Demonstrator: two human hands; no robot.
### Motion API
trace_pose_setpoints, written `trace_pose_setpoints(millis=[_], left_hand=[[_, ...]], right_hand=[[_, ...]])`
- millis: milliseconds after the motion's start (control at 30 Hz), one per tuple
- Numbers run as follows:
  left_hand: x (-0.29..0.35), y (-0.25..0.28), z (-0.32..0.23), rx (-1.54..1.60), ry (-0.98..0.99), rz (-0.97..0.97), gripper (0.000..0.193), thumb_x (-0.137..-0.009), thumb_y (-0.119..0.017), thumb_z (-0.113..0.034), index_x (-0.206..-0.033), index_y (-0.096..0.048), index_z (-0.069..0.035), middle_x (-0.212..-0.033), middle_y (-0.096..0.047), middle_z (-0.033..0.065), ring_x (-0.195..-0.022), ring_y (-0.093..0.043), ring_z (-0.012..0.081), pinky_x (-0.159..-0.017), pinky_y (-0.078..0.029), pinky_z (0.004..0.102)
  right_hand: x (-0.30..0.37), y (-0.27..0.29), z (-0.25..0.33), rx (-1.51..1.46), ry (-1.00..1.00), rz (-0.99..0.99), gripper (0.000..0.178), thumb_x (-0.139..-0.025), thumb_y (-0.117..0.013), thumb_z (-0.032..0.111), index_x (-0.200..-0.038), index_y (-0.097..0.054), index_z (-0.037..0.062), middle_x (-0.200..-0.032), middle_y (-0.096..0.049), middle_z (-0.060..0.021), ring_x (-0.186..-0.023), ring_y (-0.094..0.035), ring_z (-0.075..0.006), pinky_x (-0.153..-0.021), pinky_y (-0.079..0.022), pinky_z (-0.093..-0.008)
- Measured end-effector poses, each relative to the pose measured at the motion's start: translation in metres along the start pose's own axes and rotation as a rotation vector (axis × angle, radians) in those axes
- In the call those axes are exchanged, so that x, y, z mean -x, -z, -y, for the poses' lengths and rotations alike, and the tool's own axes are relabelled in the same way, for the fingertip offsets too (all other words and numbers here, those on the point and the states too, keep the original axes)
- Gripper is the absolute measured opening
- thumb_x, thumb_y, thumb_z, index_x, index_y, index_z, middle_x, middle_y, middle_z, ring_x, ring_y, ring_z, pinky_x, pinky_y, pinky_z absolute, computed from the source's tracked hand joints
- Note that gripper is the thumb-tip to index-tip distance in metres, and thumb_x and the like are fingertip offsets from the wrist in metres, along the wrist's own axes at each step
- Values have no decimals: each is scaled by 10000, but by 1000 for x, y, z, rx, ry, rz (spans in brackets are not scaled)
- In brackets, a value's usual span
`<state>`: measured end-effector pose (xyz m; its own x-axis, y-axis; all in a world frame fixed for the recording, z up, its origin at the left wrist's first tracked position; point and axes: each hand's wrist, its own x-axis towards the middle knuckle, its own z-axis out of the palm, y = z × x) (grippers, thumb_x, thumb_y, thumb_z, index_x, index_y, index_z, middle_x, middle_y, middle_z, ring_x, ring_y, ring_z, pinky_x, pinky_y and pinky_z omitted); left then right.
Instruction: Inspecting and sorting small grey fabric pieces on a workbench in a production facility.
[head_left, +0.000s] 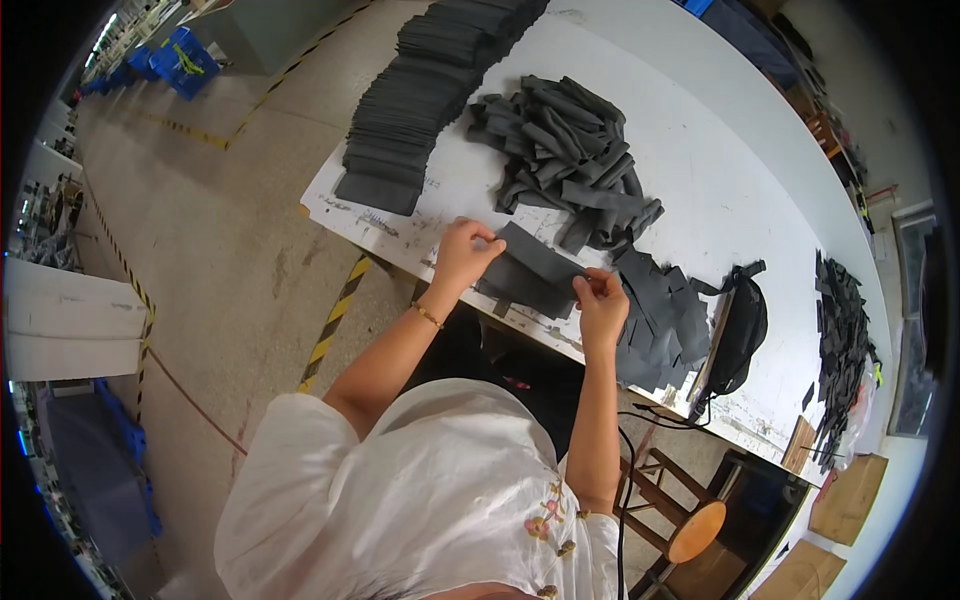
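Between my two hands a dark grey fabric strip (545,254) is stretched over the near edge of the table. My left hand (466,258) pinches its left end, with thumb and fingertips together. At the right end, my right hand (603,302) grips the strip the same way. Another dark grey fabric piece (525,289) lies beneath it, partly covered. Just beyond is a loose heap of folded grey strips (570,140). Flat grey pieces (660,320) are spread close to my right hand.
A long overlapping row of grey pieces (405,110) runs along the left side of the white table (700,150). A black waist bag (738,335) lies at the right, with dark strips (840,340) farther over. A wooden stool (695,530) stands below the table edge.
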<state>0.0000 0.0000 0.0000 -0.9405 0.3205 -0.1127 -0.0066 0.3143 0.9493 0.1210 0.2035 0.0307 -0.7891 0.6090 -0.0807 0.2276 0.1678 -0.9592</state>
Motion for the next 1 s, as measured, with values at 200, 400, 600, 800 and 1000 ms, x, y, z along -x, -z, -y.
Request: trace_pose_setpoints(millis=[200,400,600,800,1000], left_hand=[[-6,-13,-19,-455,-474,-387,174,-751,-758,-164,-815,-643,-50,-901,-577,87,-931,-540,307,-807,-463,398],[-50,-46,-83,-48,-570,-167,116,-812,-693,-66,-917,-648,-42,-854,-608,72,-778,-595,254,-685,-491,329],[-104,-92,-96,-589,-983,-69,171,-748,-709,-85,-906,-647,-59,-961,-583,76,-939,-558,271,-824,-459,371],[-113,-92,-94,-504,-965,-110,118,-838,-655,-120,-913,-630,-32,-867,-613,93,-822,-586,306,-771,-484,381],[-76,-73,-97,269,-149,181,181,-985,-502,-189,-1021,-544,-17,-746,-652,124,-564,-640,199,-499,-490,305]], right_hand=[[5,2,-17,521,303,-154,177,-794,-721,104,-914,-633,9,-767,-613,-125,-683,-610,-282,-604,-475,-381],[13,73,-13,665,337,-372,70,-847,-655,86,-879,-622,33,-832,-611,-130,-748,-591,-332,-661,-476,-413],[0,116,-26,780,386,-497,73,-840,-638,54,-905,-640,19,-878,-624,-140,-821,-605,-335,-695,-490,-407],[-28,100,-28,1058,558,-341,237,-838,-652,139,-1048,-634,29,-1028,-613,-103,-977,-566,-290,-827,-450,-412],[-41,80,-55,1600,652,-168,196,-815,-594,93,-982,-643,1,-980,-639,-164,-902,-588,-284,-818,-450,-382]])
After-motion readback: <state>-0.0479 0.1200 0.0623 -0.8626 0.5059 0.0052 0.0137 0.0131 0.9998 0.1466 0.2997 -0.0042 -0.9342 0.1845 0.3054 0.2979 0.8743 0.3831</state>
